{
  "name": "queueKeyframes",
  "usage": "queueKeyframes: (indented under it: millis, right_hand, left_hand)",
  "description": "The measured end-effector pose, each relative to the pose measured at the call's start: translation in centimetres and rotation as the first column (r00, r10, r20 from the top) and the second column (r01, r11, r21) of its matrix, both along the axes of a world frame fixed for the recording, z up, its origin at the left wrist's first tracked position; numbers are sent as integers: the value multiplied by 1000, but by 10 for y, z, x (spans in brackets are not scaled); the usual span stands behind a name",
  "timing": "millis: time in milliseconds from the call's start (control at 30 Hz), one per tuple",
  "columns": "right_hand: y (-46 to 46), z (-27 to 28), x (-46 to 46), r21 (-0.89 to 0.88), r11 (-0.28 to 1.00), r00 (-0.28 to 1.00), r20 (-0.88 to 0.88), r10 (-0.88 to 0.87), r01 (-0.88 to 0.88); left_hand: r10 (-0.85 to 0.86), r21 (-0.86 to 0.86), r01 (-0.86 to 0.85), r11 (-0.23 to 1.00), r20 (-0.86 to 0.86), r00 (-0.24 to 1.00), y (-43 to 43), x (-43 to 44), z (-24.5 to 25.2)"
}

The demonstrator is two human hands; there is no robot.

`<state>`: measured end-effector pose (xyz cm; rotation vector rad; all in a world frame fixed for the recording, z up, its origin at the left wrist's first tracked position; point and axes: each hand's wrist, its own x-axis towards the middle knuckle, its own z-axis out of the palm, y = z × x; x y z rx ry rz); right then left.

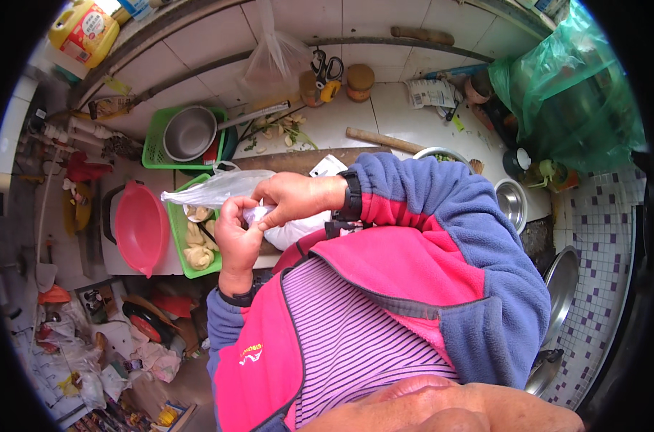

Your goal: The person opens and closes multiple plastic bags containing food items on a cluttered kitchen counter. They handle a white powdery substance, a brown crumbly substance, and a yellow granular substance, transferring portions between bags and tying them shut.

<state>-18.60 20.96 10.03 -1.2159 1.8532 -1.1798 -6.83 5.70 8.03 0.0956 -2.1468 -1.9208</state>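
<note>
Both hands meet over the near edge of the counter, pinching the gathered top of a white plastic bag (292,229). My left hand (236,233) has its thumb and fingers closed on the left side of the bunched plastic. From the right, my right hand (292,198) grips the same plastic, its thumb against my left thumb. The bag's body hangs below my right wrist; what it holds cannot be made out. Another clear plastic bag (213,189) spreads out behind my fingers, partly over a green basket (202,271) with pale, knobbly pieces of food (200,254).
At the left are a pink plastic basin (142,229) and a metal pan (190,133) in a green basket. Behind lie a wooden cutting board (267,161), a rolling pin (383,140), scissors (326,70) and a jar (360,82). Metal bowls (510,204) stand at the right.
</note>
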Motion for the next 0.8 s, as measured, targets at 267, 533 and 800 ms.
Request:
queueKeyframes:
  millis: [267, 533, 800]
  right_hand:
    - [13, 18, -7, 125, 984, 907, 416, 64, -127]
    - [23, 33, -13, -268, 951, 701, 708, 83, 158]
    - [73, 108, -37, -683, 682, 856, 491, 163, 261]
  left_hand:
    - [-37, 23, 39, 999, -72, 997, 0, 4, 0]
    - [21, 114, -15, 993, -53, 998, -9, 16, -1]
    - [26, 185, -17, 983, -46, 999, -19, 17, -18]
